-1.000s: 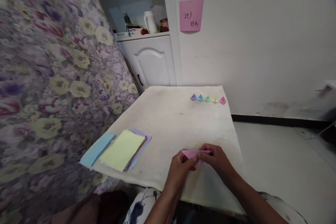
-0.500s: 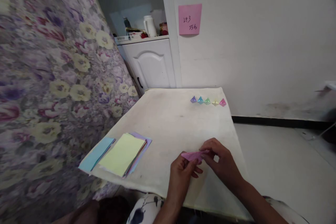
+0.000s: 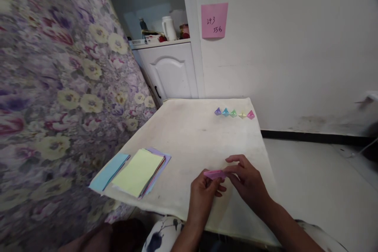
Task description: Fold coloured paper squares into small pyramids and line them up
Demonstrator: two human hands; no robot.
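Note:
A folded pink paper (image 3: pixel 214 174) sits just above the cream cloth-covered table (image 3: pixel 189 138), pinched from both ends. My left hand (image 3: pixel 203 193) grips its left part with closed fingers. My right hand (image 3: pixel 246 181) pinches its right end, the index finger stretched out above. A row of small folded paper shapes (image 3: pixel 234 113) in purple, blue, green, yellow and pink lies at the table's far right. A stack of coloured paper sheets (image 3: pixel 136 170), yellow on top with blue and purple beside, rests at the near left.
A floral fabric surface (image 3: pixel 59 86) rises along the left of the table. A white wall with a pink sticky note (image 3: pixel 214 20) stands behind, a white cabinet (image 3: pixel 168 67) with a jug beside it. Grey floor (image 3: pixel 319 181) lies to the right.
The pink paper has been pressed flatter and narrower between both hands. My right hand's fingers lifted and spread slightly, and both hands shifted a little towards me.

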